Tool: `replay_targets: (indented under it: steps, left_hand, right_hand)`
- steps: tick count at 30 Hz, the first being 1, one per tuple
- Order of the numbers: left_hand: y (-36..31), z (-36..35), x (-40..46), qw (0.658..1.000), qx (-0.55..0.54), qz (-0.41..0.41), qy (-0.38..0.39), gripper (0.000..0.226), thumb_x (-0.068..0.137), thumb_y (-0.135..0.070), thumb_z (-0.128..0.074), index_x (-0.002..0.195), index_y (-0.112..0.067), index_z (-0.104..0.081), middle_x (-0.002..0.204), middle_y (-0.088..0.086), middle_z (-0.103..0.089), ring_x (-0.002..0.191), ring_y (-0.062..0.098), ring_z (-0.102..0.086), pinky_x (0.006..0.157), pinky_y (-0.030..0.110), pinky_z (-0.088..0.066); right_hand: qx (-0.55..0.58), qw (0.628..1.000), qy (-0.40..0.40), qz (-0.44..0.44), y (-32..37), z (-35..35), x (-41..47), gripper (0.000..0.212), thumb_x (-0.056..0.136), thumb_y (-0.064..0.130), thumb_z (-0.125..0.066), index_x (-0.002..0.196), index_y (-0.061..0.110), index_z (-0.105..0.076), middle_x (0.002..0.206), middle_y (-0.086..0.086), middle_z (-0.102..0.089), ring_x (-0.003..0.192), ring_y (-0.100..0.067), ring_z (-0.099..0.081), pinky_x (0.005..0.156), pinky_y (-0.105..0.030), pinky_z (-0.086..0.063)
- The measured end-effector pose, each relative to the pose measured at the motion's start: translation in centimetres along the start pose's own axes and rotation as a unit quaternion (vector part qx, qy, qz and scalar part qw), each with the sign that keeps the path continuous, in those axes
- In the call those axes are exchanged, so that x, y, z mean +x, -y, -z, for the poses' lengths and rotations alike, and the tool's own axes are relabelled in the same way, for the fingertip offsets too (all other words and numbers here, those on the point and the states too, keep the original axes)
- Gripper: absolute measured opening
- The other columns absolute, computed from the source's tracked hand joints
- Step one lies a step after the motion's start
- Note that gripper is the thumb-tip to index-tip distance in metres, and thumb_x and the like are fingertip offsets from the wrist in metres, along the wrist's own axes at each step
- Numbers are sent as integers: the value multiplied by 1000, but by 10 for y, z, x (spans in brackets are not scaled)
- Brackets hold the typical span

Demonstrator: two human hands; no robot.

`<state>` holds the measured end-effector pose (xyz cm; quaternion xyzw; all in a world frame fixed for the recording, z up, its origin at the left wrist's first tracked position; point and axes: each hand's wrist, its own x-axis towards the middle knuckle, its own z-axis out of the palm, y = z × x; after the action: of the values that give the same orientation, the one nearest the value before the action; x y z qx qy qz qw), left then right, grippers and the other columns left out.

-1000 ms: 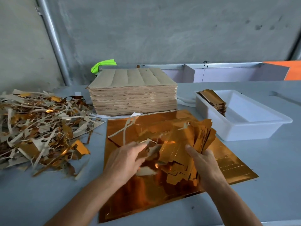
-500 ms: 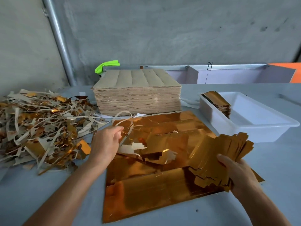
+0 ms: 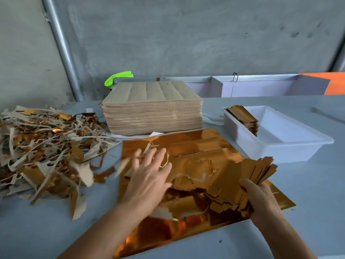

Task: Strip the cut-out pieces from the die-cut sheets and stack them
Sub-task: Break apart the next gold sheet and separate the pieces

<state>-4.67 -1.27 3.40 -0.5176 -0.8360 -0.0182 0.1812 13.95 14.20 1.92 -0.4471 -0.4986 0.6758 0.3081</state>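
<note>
A shiny gold die-cut sheet (image 3: pixel 201 144) lies flat on the table in front of me. My right hand (image 3: pixel 261 200) grips a thick bundle of gold cut-out pieces (image 3: pixel 248 176) at the sheet's right edge. My left hand (image 3: pixel 149 176) hovers over the sheet's left half with fingers spread and blurred, holding nothing firm. Loose gold and beige scrap bits (image 3: pixel 188 178) lie on the sheet between my hands. A tall stack of die-cut sheets (image 3: pixel 152 111), beige side up, stands behind.
A big heap of waste strips (image 3: pixel 46 148) covers the table's left side. A white plastic tray (image 3: pixel 280 144) at the right holds a stack of finished gold pieces (image 3: pixel 244 118) in its near-left corner. A concrete wall and metal pole (image 3: pixel 61 47) stand behind.
My left hand let go of the scrap strips it pulled toward the waste heap and swung back over the sheet, open. My right hand holds the bundle in much the same place.
</note>
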Motion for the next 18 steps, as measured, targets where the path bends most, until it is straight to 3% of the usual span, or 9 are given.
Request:
replay_targets:
  steps: [3, 5, 7, 9, 12, 14, 16, 18]
  left_hand:
    - [-27, -13, 16, 990, -118, 45, 62, 57, 90, -61, -39, 124, -20, -58, 141, 1, -45, 125, 15, -44, 105, 36, -37]
    - [-41, -17, 28, 982, -160, 63, 80, 60, 87, -63, -42, 113, -12, -63, 126, 3, -54, 103, 14, -55, 88, 28, -49]
    - [-49, -21, 40, 982, -152, 80, 83, 53, 86, -60, -49, 101, -10, -62, 120, 4, -54, 96, 16, -56, 78, 25, -48]
    - [-49, -26, 52, 983, -137, 67, 99, 55, 85, -58, -53, 112, -11, -58, 127, 6, -51, 107, 20, -53, 85, 30, -47]
    - [-46, -35, 68, 974, -153, -5, 165, 68, 82, -60, -55, 138, -25, -42, 140, 5, -43, 127, 24, -37, 104, 43, -34]
    - [-50, -41, 73, 966, -175, -22, 187, 63, 81, -65, -51, 133, -28, -48, 136, 4, -46, 125, 23, -37, 104, 45, -29]
    - [-58, -45, 78, 975, -142, -33, 166, 62, 80, -70, -47, 120, -23, -57, 129, 6, -51, 119, 24, -41, 102, 46, -27]
    - [-67, -46, 81, 980, -106, -45, 165, 71, 77, -75, -46, 119, -19, -56, 129, 8, -51, 120, 26, -41, 103, 49, -23]
  right_hand:
    - [3, 1000, 14, -9, -1, 0, 0, 16, 98, 19, -49, 113, 14, -47, 98, -15, -66, 84, -32, -67, 65, -43, -56]
    - [-6, 1000, 11, -14, 0, 1, 1, 15, 98, 19, -49, 110, 11, -49, 102, -20, -65, 90, -37, -66, 76, -49, -56]
    - [-7, 1000, 4, -18, 1, 4, 4, 7, 97, 18, -49, 102, 13, -51, 100, -22, -65, 90, -38, -65, 77, -49, -55]
    - [-6, 1000, -5, -22, 3, 4, 5, 5, 98, 18, -49, 98, 14, -51, 97, -19, -65, 89, -36, -64, 80, -50, -53]
    - [-9, 999, -19, -36, 6, 3, 10, 11, 97, 18, -49, 88, 12, -52, 101, -28, -61, 97, -44, -60, 92, -57, -48]
    - [0, 999, -21, -46, 8, 1, 12, 13, 97, 19, -49, 86, 14, -51, 100, -24, -62, 94, -41, -61, 90, -55, -49]
    - [16, 998, -25, -54, 8, 1, 16, 9, 97, 21, -50, 93, 13, -50, 96, -17, -64, 87, -35, -63, 77, -49, -52]
    - [28, 996, -51, -61, 8, 6, 19, 12, 96, 22, -52, 96, 11, -48, 90, -12, -63, 80, -31, -62, 62, -40, -49]
